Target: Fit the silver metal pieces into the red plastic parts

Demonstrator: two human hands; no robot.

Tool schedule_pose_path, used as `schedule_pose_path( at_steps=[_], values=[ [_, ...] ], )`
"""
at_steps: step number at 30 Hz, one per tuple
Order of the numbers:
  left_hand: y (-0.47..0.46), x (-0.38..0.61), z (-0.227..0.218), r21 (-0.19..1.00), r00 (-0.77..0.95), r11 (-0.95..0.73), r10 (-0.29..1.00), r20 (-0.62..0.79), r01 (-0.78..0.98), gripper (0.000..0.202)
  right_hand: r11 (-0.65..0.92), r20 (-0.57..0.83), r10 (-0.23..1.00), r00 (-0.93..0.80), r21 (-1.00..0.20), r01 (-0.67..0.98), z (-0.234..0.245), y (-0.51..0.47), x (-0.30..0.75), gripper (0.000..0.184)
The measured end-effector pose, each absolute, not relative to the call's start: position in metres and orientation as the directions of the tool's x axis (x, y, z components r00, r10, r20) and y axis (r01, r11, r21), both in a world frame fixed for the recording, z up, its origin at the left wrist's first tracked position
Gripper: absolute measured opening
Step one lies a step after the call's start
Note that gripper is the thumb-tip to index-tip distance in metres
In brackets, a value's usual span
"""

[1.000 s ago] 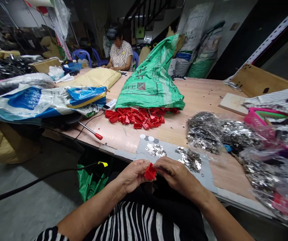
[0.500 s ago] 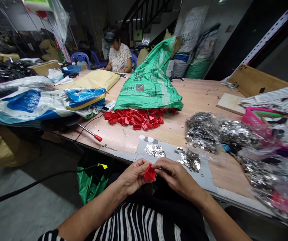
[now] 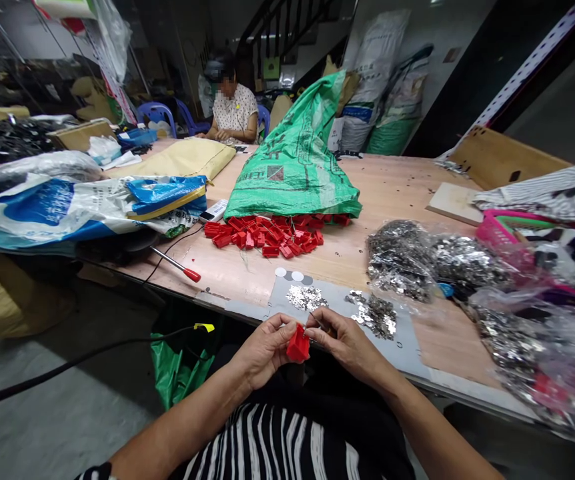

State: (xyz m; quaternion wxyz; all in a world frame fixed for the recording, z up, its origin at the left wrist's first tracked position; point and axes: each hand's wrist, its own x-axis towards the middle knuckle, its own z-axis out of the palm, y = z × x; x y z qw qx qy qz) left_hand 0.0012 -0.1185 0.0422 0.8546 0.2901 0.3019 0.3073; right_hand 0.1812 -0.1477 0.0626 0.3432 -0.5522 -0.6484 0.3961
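Observation:
My left hand (image 3: 265, 350) is closed on a small red plastic housing (image 3: 298, 345), open on one side, held above my lap at the table's front edge. My right hand (image 3: 350, 343) is closed, its fingertips at the upper right side of the housing. A thin dark tool (image 3: 323, 324) shows between its fingers; its exact kind is unclear. Just beyond my hands, a pile of shiny small metal pieces (image 3: 306, 297) and a darker pile of metal pieces (image 3: 378, 316) lie on a grey sheet (image 3: 335, 285). Loose red housings (image 3: 267, 235) spill from a green woven sack (image 3: 297, 167).
Plastic bags of metal parts (image 3: 401, 257) cover the right side, beside a pink basket (image 3: 495, 230). A red-handled rod (image 3: 187, 272) sticks out by the left front edge. Blue-white sacks (image 3: 67, 207) lie left. A co-worker (image 3: 235, 113) sits across the table.
My right fingers have shifted up and opened slightly around the thin tool, which shows more clearly. The red housing stays in my left hand, turned a little. The view has moved slightly.

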Motion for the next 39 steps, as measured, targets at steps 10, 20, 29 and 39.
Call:
schedule_pose_path(
  at_steps=[10,20,29,39],
  values=[
    [-0.127,0.001,0.027,0.76,0.644,0.625,0.657,-0.392,-0.175,0.036,0.005,-0.078,0.972,-0.222,-0.936,0.351,0.037,-0.166,0.179,0.017],
    [-0.128,0.01,0.029,0.989,0.528,0.118,0.847,-0.056,-0.085,0.034,-0.168,-0.166,0.985,0.045,-0.985,0.041,0.005,-0.177,0.179,0.038],
    [-0.124,0.008,0.014,0.904,0.537,0.359,0.822,-0.189,-0.231,0.031,-0.09,0.055,0.984,0.171,-0.675,0.732,0.022,-0.147,0.218,0.015],
    [-0.118,0.004,0.024,0.785,0.54,0.505,0.798,-0.267,-0.359,0.033,-0.122,-0.042,0.992,0.115,-0.341,0.932,0.022,-0.117,0.222,0.009]
  ],
)
